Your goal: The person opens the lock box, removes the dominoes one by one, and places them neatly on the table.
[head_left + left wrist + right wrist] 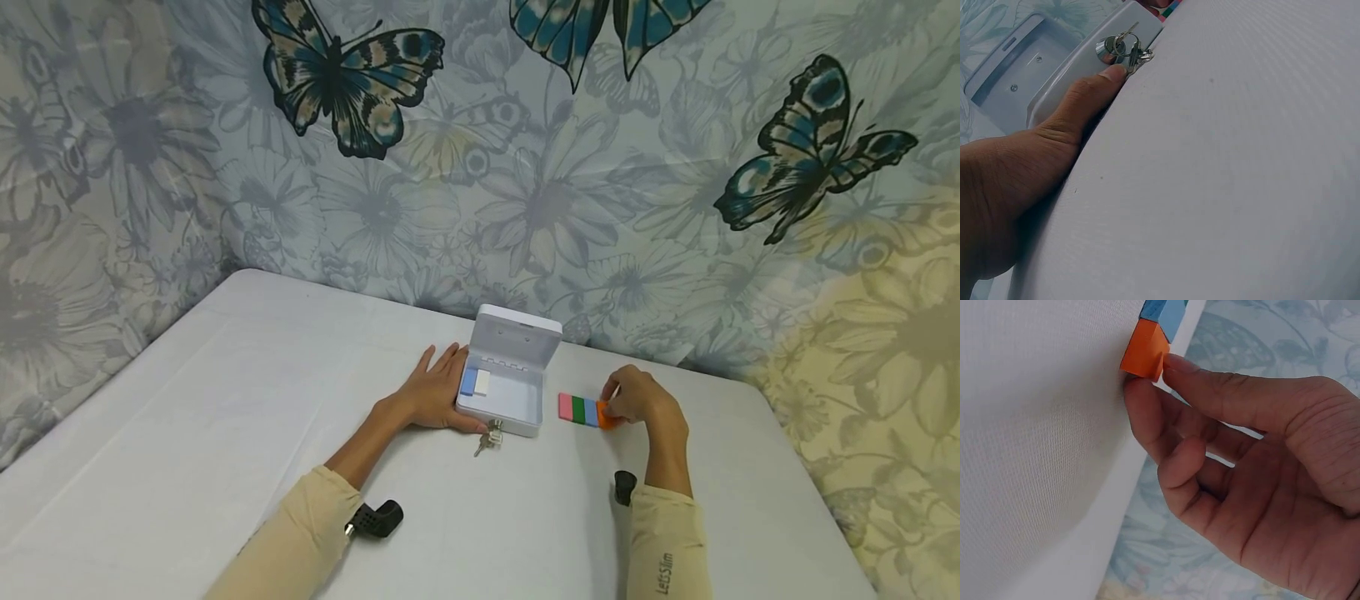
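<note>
A small white cash box point(501, 402) stands with its lid point(517, 335) raised. Inside, on its left, lie a blue block point(468, 382) and a white block point(482, 382). My left hand point(433, 395) rests flat against the box's left side, fingers spread and straight, thumb along the front beside the lock point(1110, 50). Keys on a ring point(1134, 53) hang at that lock. To the right of the box, my right hand point(634, 393) pinches an orange block point(1145, 351) between thumb and finger. It sits at the right end of a row with pink point(565, 406), green point(578, 409) and blue point(592, 412) blocks.
A white cloth covers the table point(225, 400). Behind it hangs a wall covering point(540, 200) printed with flowers and large butterflies. Black wrist devices point(379, 519) show at both sleeves.
</note>
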{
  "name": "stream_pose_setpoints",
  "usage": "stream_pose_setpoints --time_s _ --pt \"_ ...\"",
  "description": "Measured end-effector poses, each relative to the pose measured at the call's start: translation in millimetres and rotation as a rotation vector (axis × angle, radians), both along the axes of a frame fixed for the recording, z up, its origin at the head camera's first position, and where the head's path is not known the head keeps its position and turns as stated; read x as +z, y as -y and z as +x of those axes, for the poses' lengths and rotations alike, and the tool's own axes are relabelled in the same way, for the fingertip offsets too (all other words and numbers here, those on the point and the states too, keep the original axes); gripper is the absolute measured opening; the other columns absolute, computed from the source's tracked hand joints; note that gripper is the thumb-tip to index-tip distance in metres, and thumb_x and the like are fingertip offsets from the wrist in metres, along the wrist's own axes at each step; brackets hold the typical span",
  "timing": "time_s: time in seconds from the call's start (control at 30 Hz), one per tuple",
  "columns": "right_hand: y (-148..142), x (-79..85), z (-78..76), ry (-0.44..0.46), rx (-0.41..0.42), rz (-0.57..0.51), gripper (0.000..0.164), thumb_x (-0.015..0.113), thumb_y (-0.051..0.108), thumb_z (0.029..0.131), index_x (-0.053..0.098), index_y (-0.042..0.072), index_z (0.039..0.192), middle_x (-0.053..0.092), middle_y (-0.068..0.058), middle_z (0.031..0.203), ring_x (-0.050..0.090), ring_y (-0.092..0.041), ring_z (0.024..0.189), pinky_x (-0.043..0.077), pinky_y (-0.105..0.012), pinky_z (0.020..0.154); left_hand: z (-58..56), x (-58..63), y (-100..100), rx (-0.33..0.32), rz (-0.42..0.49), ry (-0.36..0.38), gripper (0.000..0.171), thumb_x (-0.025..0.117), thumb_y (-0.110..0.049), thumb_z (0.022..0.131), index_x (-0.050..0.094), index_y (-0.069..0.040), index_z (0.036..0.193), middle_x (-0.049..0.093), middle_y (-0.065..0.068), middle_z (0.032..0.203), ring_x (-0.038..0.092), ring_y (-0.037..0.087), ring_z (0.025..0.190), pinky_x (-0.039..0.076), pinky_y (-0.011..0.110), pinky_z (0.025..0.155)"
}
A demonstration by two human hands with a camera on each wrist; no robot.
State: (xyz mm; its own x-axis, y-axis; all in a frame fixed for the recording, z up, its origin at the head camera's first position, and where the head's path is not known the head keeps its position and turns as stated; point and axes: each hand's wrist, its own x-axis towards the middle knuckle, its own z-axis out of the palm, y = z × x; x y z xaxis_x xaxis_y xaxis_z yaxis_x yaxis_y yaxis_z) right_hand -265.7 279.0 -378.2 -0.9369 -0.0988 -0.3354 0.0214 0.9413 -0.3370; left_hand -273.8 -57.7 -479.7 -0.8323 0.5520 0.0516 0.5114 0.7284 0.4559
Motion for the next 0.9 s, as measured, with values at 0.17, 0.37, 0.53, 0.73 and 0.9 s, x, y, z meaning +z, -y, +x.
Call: stream_pose_setpoints --time_s 0.17,0.37,0.53,0.73,0.9 --pt "1.3 1.1 0.5 0.012 0.007 -0.018 0.017 0.07 0.001 0.091 0.072 -0.006 0.106 0.071 -0.013 0.091 0.061 -0.023 0.078 0.051 -0.03 0.068 -0.4 -0.2 0.1 0.002 -0.011 0.007 0.132 0.077 -0.067 0.082 0.002 0.002 0.166 0.011 0.02 0.176 0.001 0.036 0.166 -0.005 0.062 0.132" --pt "2.1 0.5 -0.3 0.023 0.01 -0.005 0.018 0.069 0.001 0.09 0.074 -0.004 0.107 0.073 -0.012 0.092 0.061 -0.025 0.081 0.051 -0.033 0.071 0.1 1.1 -0.1 0.002 -0.009 0.004 0.13 0.078 -0.065 0.082 0.004 0.002 0.166 0.012 0.021 0.176 0.002 0.036 0.166 -0.004 0.062 0.132" --pt "2.2 0.4 -0.6 0.034 0.009 -0.001 0.019 0.069 0.001 0.09 0.073 -0.003 0.109 0.072 -0.013 0.093 0.06 -0.025 0.081 0.05 -0.032 0.07 0.3 0.8 -0.7 0.002 0.0 0.008 0.13 0.077 -0.066 0.083 0.004 0.001 0.167 0.012 0.02 0.176 0.001 0.035 0.167 -0.005 0.061 0.132" --pt "2.5 3.7 0.0 0.038 0.008 0.004 0.021 0.07 0.0 0.091 0.07 -0.004 0.112 0.074 -0.015 0.093 0.063 -0.026 0.082 0.05 -0.033 0.072 -0.5 -0.1 -0.6 0.002 -0.008 0.009 0.131 0.077 -0.067 0.082 0.004 0.002 0.167 0.012 0.02 0.176 0.002 0.035 0.167 -0.004 0.061 0.132" --pt "4.8 11.2 2.7 0.007 0.02 0.005 0.024 0.07 -0.001 0.092 0.066 -0.006 0.115 0.075 -0.017 0.09 0.068 -0.027 0.082 0.051 -0.036 0.074 1.0 2.6 0.5 -0.01 0.0 -0.001 0.129 0.077 -0.065 0.083 0.006 0.004 0.166 0.014 0.023 0.175 0.004 0.039 0.166 -0.002 0.064 0.131"
